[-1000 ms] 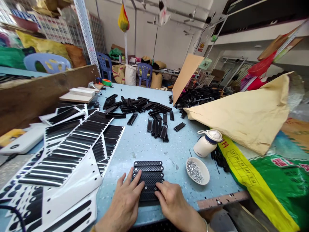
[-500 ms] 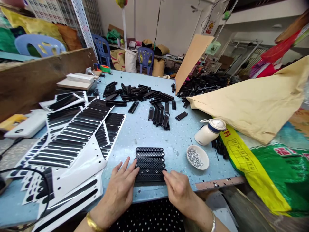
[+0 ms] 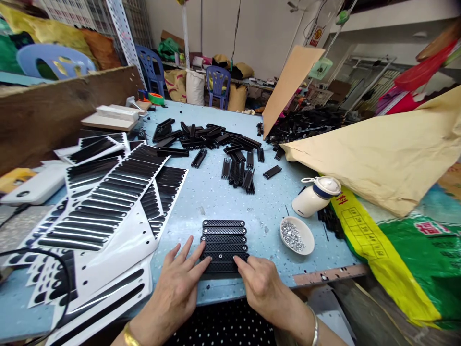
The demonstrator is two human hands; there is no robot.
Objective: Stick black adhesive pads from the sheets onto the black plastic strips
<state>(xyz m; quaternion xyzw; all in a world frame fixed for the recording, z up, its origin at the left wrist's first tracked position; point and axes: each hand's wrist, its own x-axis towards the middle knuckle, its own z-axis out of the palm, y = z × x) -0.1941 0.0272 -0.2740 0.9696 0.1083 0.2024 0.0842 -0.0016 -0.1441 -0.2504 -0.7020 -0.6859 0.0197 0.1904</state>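
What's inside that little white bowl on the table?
A heap of small, shiny silver pieces lies in the white bowl, and some bare inner wall shows beside it. The heap covers part of the bowl's floor, so whatever lies beneath it cannot be seen.

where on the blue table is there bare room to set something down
Mid-table, between the black strips and the loose black pieces, with the sheets left and the white bowl right; only specks and smudges there. Another patch lies behind the loose pieces. Crowded: left under the sheets, right around the bottle and bag.
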